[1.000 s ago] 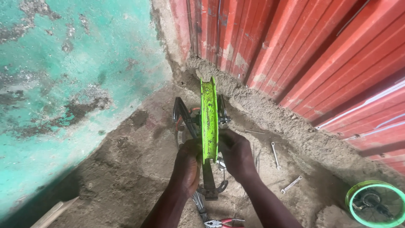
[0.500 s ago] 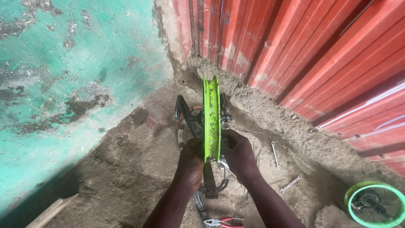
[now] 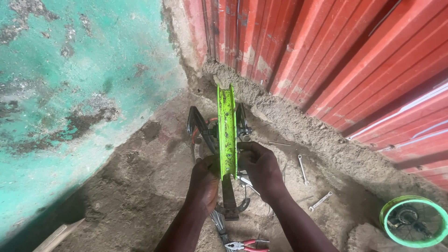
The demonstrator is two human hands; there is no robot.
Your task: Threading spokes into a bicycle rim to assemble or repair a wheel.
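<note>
1. Left hand (image 3: 204,179) and right hand (image 3: 262,169) each closed on a side of the green wheel rim (image 3: 227,128); grip firm, fingers wrapped.
2. Rim upright in a black stand (image 3: 200,128) on the dirt floor (image 3: 135,196), edge-on to camera.
3. Judged mid-job: no tyre on; spokes not discernible.
4. Spanners (image 3: 303,169), pliers (image 3: 245,244) lie untouched nearby; second green wheel (image 3: 413,221) well apart.
</note>
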